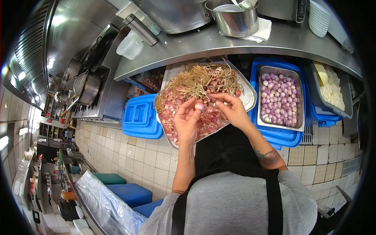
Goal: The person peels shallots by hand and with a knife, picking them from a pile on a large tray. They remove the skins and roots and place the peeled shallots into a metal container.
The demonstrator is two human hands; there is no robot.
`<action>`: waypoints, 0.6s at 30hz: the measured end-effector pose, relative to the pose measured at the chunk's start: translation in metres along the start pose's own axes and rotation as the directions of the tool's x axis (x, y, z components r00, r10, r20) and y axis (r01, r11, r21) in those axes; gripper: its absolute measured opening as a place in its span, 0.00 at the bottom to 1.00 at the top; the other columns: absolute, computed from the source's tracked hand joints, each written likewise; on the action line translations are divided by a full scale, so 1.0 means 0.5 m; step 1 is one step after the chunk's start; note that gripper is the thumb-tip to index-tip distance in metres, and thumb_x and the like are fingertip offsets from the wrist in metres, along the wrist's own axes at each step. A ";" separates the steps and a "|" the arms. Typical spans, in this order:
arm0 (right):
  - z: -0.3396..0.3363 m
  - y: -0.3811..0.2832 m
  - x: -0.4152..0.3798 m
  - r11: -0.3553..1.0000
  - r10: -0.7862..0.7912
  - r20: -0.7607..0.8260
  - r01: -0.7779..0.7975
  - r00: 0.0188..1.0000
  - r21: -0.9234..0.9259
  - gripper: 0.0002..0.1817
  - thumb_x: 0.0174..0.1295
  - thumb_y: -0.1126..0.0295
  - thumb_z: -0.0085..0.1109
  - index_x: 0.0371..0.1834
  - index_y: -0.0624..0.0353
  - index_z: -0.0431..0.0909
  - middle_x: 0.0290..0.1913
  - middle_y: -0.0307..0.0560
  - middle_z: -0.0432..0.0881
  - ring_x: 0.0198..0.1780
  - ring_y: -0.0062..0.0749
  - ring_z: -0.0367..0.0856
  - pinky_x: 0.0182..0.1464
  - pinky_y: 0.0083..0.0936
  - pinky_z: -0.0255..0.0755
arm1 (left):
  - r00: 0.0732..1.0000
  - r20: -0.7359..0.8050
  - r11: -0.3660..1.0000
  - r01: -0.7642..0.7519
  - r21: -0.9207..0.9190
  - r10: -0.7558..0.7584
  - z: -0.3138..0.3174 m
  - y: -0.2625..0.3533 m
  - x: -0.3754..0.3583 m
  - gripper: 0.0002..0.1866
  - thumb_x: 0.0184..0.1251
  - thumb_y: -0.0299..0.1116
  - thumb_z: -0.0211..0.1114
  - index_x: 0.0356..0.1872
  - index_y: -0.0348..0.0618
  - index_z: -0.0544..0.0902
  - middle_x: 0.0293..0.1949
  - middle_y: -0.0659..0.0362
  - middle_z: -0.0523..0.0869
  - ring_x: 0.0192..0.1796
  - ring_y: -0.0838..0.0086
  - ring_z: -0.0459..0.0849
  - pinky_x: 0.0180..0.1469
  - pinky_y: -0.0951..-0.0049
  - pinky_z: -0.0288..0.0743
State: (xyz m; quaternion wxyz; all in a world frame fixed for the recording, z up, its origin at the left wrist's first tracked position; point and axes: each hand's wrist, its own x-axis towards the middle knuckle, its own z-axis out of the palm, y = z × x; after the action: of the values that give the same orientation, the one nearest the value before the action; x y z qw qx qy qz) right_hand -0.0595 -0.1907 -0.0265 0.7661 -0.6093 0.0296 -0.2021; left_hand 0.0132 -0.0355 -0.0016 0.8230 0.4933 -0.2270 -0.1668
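My left hand (187,120) pinches a small pale-purple shallot (199,106) between thumb and fingertips. Close beside it, my right hand (234,111) has its thumb and fingers drawn together; whatever is between them is too small to make out. Both hands are over a large white tray (248,94). Pink, papery shallot skins (169,121) fill its near part, and a heap of shallots with dry, straw-coloured roots (196,80) lies at its far side. To the right, a steel pan holds many peeled shallots (279,100).
The steel pan rests on a blue lidded bin (256,78); another blue lid (143,116) is at the left. A steel counter (188,47) overhangs the tray's far edge, carrying a pot (235,21) and stacked white bowls (319,19). A grey tub (348,94) stands far right.
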 end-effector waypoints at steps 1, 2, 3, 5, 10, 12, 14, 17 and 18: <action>0.007 -0.009 -0.006 0.995 -0.080 0.027 0.081 0.996 -0.063 0.16 0.63 0.75 0.53 0.54 0.61 0.76 0.39 0.41 0.82 0.31 0.13 0.73 0.31 0.13 0.67 | 1.000 -0.015 1.000 0.004 0.007 -0.004 -0.004 -0.003 0.001 0.17 0.60 0.17 0.62 0.52 0.30 0.75 0.48 0.49 0.82 0.49 0.70 0.82 0.55 0.71 0.76; 0.014 -0.020 -0.012 0.979 -0.157 0.059 0.163 0.986 -0.122 0.16 0.63 0.76 0.54 0.54 0.62 0.76 0.42 0.41 0.82 0.34 0.14 0.76 0.34 0.14 0.70 | 1.000 -0.021 1.000 0.001 -0.005 -0.001 -0.006 -0.005 0.001 0.17 0.60 0.17 0.62 0.51 0.30 0.75 0.48 0.49 0.82 0.49 0.70 0.81 0.55 0.72 0.76; 0.020 -0.034 -0.017 0.984 -0.139 0.075 0.146 0.987 -0.105 0.16 0.62 0.76 0.54 0.54 0.62 0.76 0.44 0.41 0.82 0.37 0.15 0.76 0.37 0.14 0.71 | 1.000 -0.026 1.000 -0.002 -0.016 0.001 -0.004 -0.004 0.002 0.16 0.60 0.17 0.62 0.51 0.30 0.76 0.48 0.50 0.82 0.49 0.70 0.81 0.55 0.72 0.76; 0.030 -0.058 -0.028 0.991 -0.102 0.109 0.110 0.989 -0.071 0.17 0.62 0.76 0.54 0.54 0.62 0.76 0.47 0.41 0.82 0.43 0.16 0.77 0.43 0.16 0.72 | 1.000 -0.024 0.999 -0.021 -0.029 0.020 -0.003 -0.006 0.001 0.16 0.60 0.17 0.62 0.50 0.31 0.76 0.48 0.50 0.82 0.49 0.71 0.81 0.55 0.73 0.76; 0.042 -0.047 -0.029 0.988 -0.145 0.085 0.149 0.986 -0.037 0.18 0.61 0.77 0.54 0.56 0.62 0.75 0.47 0.42 0.83 0.41 0.16 0.78 0.42 0.16 0.72 | 0.996 -0.046 0.994 -0.082 -0.070 0.078 0.006 -0.022 -0.003 0.15 0.60 0.17 0.62 0.49 0.31 0.76 0.46 0.51 0.82 0.48 0.72 0.81 0.53 0.74 0.76; 0.044 -0.027 -0.024 0.975 -0.215 0.068 0.218 0.974 -0.042 0.18 0.63 0.77 0.53 0.57 0.62 0.75 0.44 0.40 0.83 0.35 0.14 0.77 0.36 0.14 0.71 | 0.997 -0.046 0.994 -0.066 -0.085 0.062 0.003 -0.031 -0.007 0.15 0.61 0.17 0.62 0.49 0.31 0.76 0.46 0.50 0.82 0.48 0.71 0.82 0.53 0.74 0.77; 0.025 -0.028 -0.023 0.995 0.000 0.145 -0.014 0.989 0.102 0.17 0.64 0.76 0.53 0.57 0.61 0.75 0.40 0.38 0.83 0.28 0.12 0.72 0.29 0.12 0.66 | 0.998 -0.054 0.994 -0.040 -0.097 0.035 0.004 -0.033 -0.009 0.15 0.61 0.18 0.62 0.50 0.31 0.76 0.46 0.50 0.82 0.48 0.70 0.82 0.52 0.73 0.78; 0.010 -0.010 -0.016 0.963 0.070 0.125 -0.100 0.990 0.250 0.16 0.66 0.74 0.51 0.57 0.60 0.75 0.36 0.35 0.81 0.21 0.09 0.63 0.22 0.10 0.56 | 0.999 -0.051 0.993 -0.002 -0.118 -0.004 0.017 -0.024 -0.011 0.15 0.61 0.19 0.62 0.51 0.31 0.76 0.46 0.50 0.82 0.48 0.69 0.83 0.52 0.72 0.80; 0.010 -0.006 -0.012 0.953 0.055 0.091 -0.079 0.994 0.292 0.16 0.67 0.73 0.51 0.57 0.60 0.76 0.34 0.34 0.80 0.19 0.08 0.59 0.20 0.09 0.53 | 0.999 -0.035 0.992 -0.002 -0.128 -0.003 0.019 -0.021 -0.011 0.16 0.62 0.19 0.62 0.51 0.31 0.76 0.46 0.50 0.82 0.48 0.69 0.83 0.52 0.71 0.80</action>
State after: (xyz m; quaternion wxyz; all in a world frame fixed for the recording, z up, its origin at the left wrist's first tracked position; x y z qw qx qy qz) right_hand -0.0647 -0.1846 -0.0236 0.8554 -0.4947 -0.0116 -0.1529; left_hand 0.0031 -0.0447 -0.0080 0.8567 0.4425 -0.2012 -0.1725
